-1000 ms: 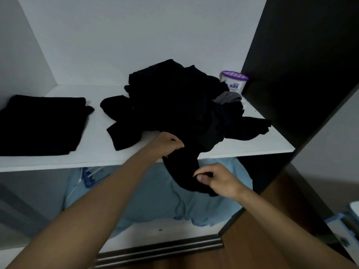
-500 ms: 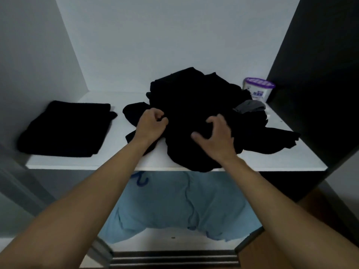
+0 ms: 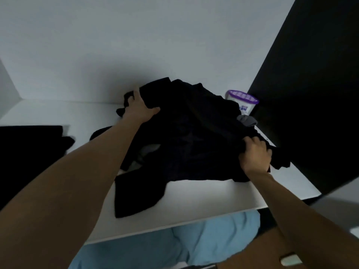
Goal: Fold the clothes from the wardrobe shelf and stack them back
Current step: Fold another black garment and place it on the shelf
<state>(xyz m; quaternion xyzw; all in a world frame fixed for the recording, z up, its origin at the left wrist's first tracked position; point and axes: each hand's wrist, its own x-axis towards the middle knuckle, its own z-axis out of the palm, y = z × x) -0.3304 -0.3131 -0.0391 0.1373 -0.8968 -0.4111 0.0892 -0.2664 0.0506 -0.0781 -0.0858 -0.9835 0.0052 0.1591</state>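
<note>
A rumpled heap of black clothes (image 3: 194, 136) lies on the white wardrobe shelf (image 3: 204, 199), with a bit of grey cloth (image 3: 246, 120) showing at its right. My left hand (image 3: 138, 109) grips the heap's far left side, fingers spread over the fabric. My right hand (image 3: 254, 155) is closed on the heap's right edge. One black sleeve or leg (image 3: 136, 195) trails toward the shelf's front. A folded black garment (image 3: 29, 150) rests flat at the shelf's left.
A white tub with a purple perforated lid (image 3: 242, 101) stands in the back right corner, against the dark side panel (image 3: 310, 94). Light blue fabric (image 3: 174, 241) fills the space under the shelf. White walls close the shelf at the back and left.
Both hands have spread apart from the heap's front middle to its left and right sides and taken hold. The hanging part of the clothes now lies up on the shelf.
</note>
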